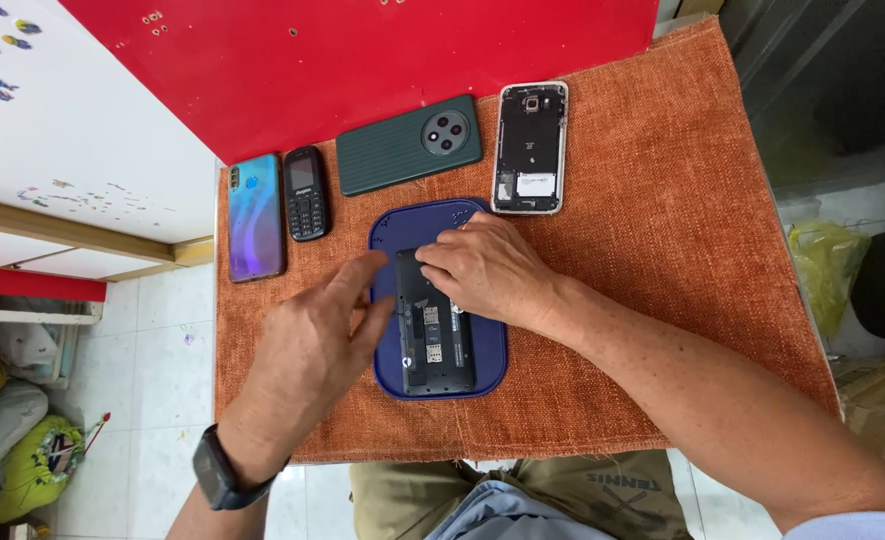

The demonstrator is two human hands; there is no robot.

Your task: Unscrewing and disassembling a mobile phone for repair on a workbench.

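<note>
An opened black phone [434,335] with its back cover off lies on a dark blue mat [489,365], its card slots showing. My right hand [487,268] rests on the phone's upper end, fingertips pressing at its top left corner. My left hand [317,340] sits along the phone's left edge, fingers spread, thumb touching the side. A dark watch [217,470] is on my left wrist.
An orange woven cloth [662,250] covers the small table. On it, behind the mat, lie a blue-purple smartphone [255,216], a small black keypad phone [305,192], a green-cased phone [409,145] and an open phone frame [530,147]. A red panel [362,60] stands behind. Tiled floor lies at left.
</note>
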